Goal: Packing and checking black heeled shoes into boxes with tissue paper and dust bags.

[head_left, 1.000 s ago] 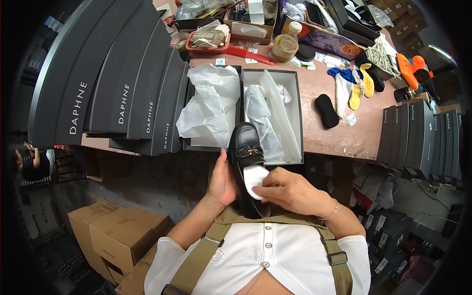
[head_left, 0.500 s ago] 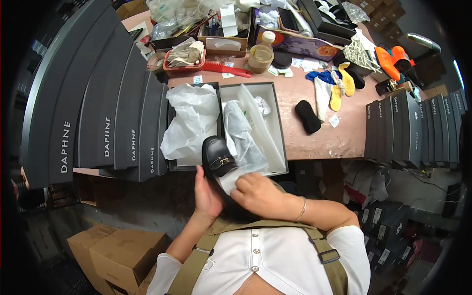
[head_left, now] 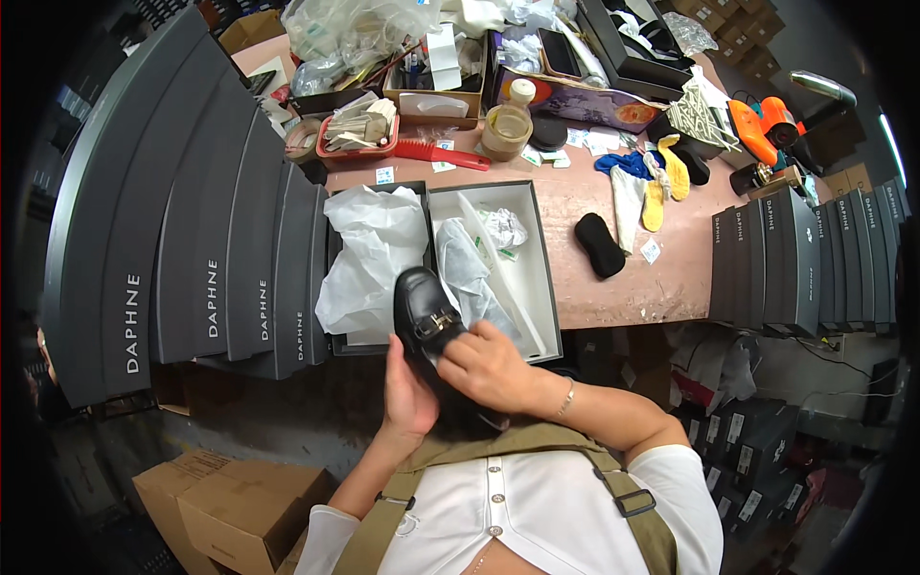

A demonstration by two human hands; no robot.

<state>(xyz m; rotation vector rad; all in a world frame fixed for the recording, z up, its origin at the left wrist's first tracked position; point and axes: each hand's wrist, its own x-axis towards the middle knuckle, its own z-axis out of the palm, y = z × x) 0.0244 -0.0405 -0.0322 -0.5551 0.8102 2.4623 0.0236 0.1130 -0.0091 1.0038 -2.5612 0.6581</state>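
Note:
A black loafer with a metal bit across its top is tilted in front of my body, toe pointing away. My left hand holds it along its left side, thumb up against the upper. My right hand is closed, its curled fingers at the shoe's opening; what they grip there is hidden. Just beyond the toe lies an open grey shoe box with translucent wrapping and a crumpled paper ball. White tissue paper spills from the box part on its left.
Tall stacks of dark shoe boxes stand at left and right. A red-handled brush, a jar, a black sponge-like pad and gloves lie on the table. Cardboard cartons sit at lower left.
The white sheet that stuck out of the loafer's opening no longer shows. My right hand has moved slightly forward over the opening. The view has shifted a little.

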